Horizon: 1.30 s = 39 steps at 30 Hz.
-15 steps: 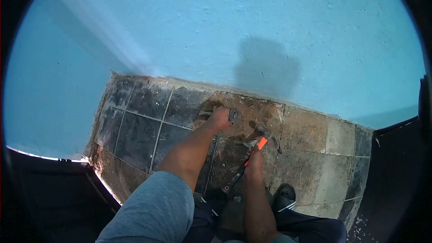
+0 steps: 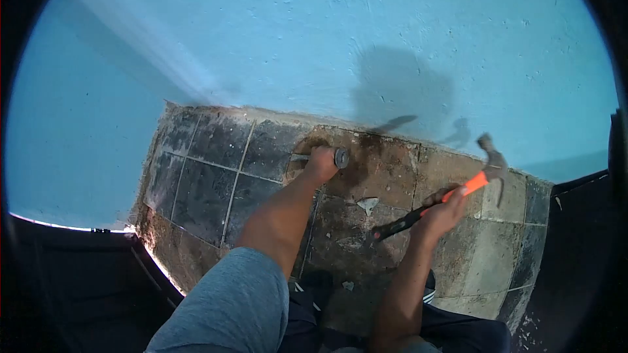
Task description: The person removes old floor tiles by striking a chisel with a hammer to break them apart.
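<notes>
My left hand point(image 2: 322, 163) is wrapped around a chisel point(image 2: 341, 158), whose round grey striking end sticks out on the right. The metal shaft shows on the other side of the fist, pointing left at the edge of a dark floor tile point(image 2: 269, 150). Off to the right, my right hand point(image 2: 443, 217) grips a claw hammer point(image 2: 495, 165) by its orange and black handle. The hammer head is raised up and to the right, well apart from the chisel. A pale triangular chip point(image 2: 367, 204) lies on the floor between the hands.
Dark tiles point(image 2: 206, 183) cover the floor's left side. Brown, bare patches point(image 2: 386, 163) spread over the middle. A blue wall point(image 2: 261, 39) rises behind, and dark panels point(image 2: 65, 281) stand at both sides. My legs point(image 2: 464, 330) are at the near edge.
My right hand has swung the hammer up and to the right, away from the chisel. The left hand keeps the chisel in nearly the same place.
</notes>
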{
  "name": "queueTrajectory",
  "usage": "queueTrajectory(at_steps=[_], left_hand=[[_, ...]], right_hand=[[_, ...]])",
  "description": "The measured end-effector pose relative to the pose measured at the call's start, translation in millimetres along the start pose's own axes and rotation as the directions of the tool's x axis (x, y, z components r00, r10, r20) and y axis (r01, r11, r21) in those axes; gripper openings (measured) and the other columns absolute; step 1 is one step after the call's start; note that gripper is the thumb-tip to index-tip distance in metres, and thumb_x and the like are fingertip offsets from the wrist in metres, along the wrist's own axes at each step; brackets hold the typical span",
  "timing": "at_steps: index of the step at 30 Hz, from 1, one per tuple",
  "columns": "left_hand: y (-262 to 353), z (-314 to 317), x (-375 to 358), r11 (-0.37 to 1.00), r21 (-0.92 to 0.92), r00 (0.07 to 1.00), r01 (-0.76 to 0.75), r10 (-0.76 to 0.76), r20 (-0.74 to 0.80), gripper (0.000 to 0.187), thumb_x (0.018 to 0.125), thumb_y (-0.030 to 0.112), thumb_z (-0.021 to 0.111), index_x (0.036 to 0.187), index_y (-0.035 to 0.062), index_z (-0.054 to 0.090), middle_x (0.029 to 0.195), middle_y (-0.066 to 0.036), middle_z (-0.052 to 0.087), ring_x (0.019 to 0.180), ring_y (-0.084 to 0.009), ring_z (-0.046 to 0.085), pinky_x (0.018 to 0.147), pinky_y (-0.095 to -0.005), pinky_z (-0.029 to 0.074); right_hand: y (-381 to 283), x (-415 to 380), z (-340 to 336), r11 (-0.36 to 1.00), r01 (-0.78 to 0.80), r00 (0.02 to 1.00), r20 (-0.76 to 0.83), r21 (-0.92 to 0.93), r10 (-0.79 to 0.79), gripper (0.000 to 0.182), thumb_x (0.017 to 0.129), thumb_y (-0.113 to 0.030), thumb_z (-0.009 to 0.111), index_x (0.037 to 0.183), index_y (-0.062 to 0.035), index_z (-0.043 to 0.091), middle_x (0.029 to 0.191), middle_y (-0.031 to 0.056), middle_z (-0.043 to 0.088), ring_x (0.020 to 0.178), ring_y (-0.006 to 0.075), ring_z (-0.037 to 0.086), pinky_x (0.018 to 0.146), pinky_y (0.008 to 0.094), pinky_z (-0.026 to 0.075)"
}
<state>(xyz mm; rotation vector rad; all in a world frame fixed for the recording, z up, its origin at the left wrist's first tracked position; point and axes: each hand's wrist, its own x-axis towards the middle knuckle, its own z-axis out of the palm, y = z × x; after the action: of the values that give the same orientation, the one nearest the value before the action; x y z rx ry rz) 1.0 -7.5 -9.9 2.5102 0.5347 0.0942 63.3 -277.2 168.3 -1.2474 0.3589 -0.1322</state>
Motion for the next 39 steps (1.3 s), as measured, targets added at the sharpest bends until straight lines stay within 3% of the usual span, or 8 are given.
queueTrajectory(at_steps=[5,10,17,21,26,31,32,39], left_hand=[[-2,0,-2,1.000,0.011,0.999,-0.009,0.008,0.051,0.016,0.083,0.022,0.071,0.091,0.0086,0.074,0.087,-0.021,0.071,0.087,-0.0415,0.068,0.081,-0.0540,0.052],[16,-16,-10,0.999,0.017,0.999,-0.036,0.036,0.029,0.020,0.076,0.018,0.075,0.090,0.0046,0.072,0.091,-0.022,0.070,0.092,-0.0414,0.066,0.085,-0.0520,0.052],[-20,12,1,0.992,0.126,0.996,-0.007,-0.005,0.094,0.020,0.081,0.021,0.075,0.090,0.0034,0.073,0.087,-0.021,0.071,0.087,-0.0404,0.068,0.086,-0.0548,0.052],[-20,13,3,0.996,0.071,0.994,0.045,-0.052,0.099,0.019,0.081,0.022,0.074,0.088,0.0045,0.073,0.088,-0.020,0.071,0.091,-0.0401,0.067,0.092,-0.0559,0.049],[-10,-2,2,0.997,0.061,0.998,-0.046,0.043,0.043,0.018,0.081,0.023,0.075,0.084,0.0052,0.073,0.087,-0.021,0.071,0.088,-0.0414,0.067,0.090,-0.0547,0.050],[-3,-1,4,1.000,0.015,0.997,0.021,-0.020,-0.073,0.018,0.077,0.022,0.077,0.083,0.0047,0.073,0.088,-0.022,0.071,0.086,-0.0407,0.069,0.081,-0.0487,0.055],[-2,-1,4,0.999,-0.002,0.993,0.037,-0.037,-0.109,0.018,0.077,0.021,0.078,0.083,0.0045,0.073,0.088,-0.022,0.071,0.086,-0.0404,0.069,0.079,-0.0478,0.056],[-2,-12,-4,0.998,0.049,0.994,0.038,-0.043,0.099,0.021,0.074,0.023,0.079,0.086,0.0061,0.073,0.087,-0.020,0.072,0.086,-0.0391,0.069,0.078,-0.0491,0.056]], right_hand=[[29,-15,7,0.983,0.178,0.982,-0.078,0.050,-0.174,0.041,0.108,-0.046,0.042,0.097,-0.0068,0.048,0.072,0.0016,0.045,0.056,0.0106,0.042,0.048,0.0249,0.038],[165,-89,-19,0.757,0.053,0.943,0.282,-0.652,0.177,0.041,0.106,-0.038,0.049,0.095,0.0002,0.057,0.073,0.0066,0.053,0.064,0.0191,0.052,0.061,0.0392,0.044],[121,-40,-17,0.777,-0.144,0.940,0.160,-0.613,0.300,0.035,0.106,-0.038,0.051,0.089,-0.0071,0.055,0.070,-0.0006,0.050,0.057,0.0110,0.045,0.050,0.0309,0.037],[-3,-18,13,0.995,0.012,0.993,0.116,-0.104,0.000,0.039,0.107,-0.045,0.046,0.094,-0.0082,0.052,0.070,-0.0005,0.046,0.057,0.0082,0.043,0.048,0.0247,0.039],[-34,-27,28,0.922,0.327,0.944,-0.119,0.206,-0.308,0.046,0.106,-0.051,0.042,0.092,-0.0073,0.047,0.069,0.0006,0.045,0.055,0.0088,0.043,0.046,0.0243,0.039],[167,-89,-22,0.781,0.219,0.963,0.261,-0.585,-0.074,0.041,0.107,-0.037,0.047,0.098,0.0013,0.059,0.069,0.0021,0.048,0.062,0.0123,0.044,0.058,0.0330,0.040],[167,-103,-24,0.720,0.054,0.883,0.370,-0.692,0.289,0.041,0.107,-0.036,0.049,0.093,0.0010,0.060,0.068,0.0014,0.049,0.063,0.0127,0.044,0.059,0.0343,0.039],[214,-84,-70,0.695,-0.292,0.889,0.082,-0.657,0.451,0.041,0.106,-0.038,0.050,0.088,-0.0037,0.061,0.066,0.0017,0.051,0.061,0.0149,0.048,0.058,0.0364,0.040]])
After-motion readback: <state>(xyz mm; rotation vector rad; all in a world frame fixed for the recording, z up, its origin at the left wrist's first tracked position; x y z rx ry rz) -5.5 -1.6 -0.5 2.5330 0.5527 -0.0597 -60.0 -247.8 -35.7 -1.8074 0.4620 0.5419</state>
